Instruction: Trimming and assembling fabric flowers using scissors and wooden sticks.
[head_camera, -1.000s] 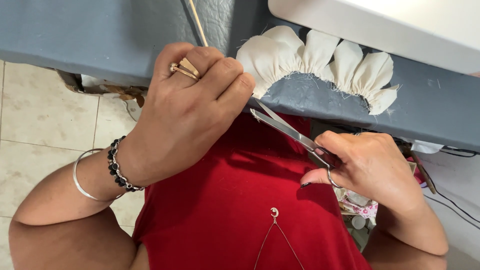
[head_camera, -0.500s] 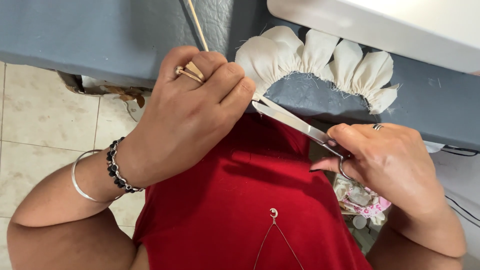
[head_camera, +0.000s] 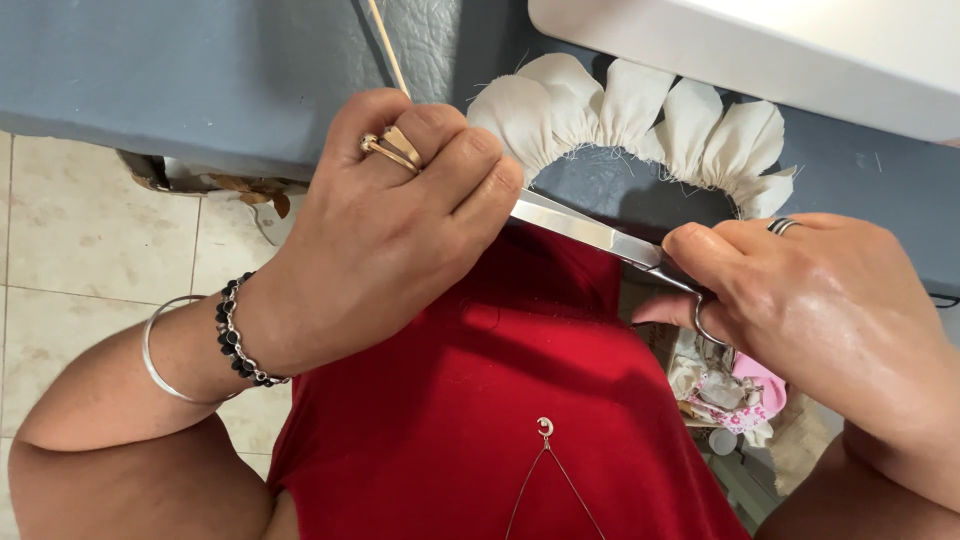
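Note:
My left hand (head_camera: 390, 225), with a gold ring and bracelets at the wrist, is closed around the left end of a cream gathered fabric piece (head_camera: 640, 120) with petal-like scallops, lying on a blue-grey table (head_camera: 150, 70). A thin wooden stick (head_camera: 385, 50) rises from behind its fingers. My right hand (head_camera: 810, 300) grips silver scissors (head_camera: 590, 232) by the handle. The blades point left toward my left fingers, and their tips are hidden under them.
A white board or machine edge (head_camera: 760, 50) lies at the far right of the table. Below the table are beige floor tiles (head_camera: 70, 240) and a container of fabric scraps (head_camera: 725, 385). My red top (head_camera: 480, 420) fills the lower middle.
My right hand has risen and turned so its back faces up, bringing the scissors higher and closer to the fabric's edge. My left hand stays put on the fabric.

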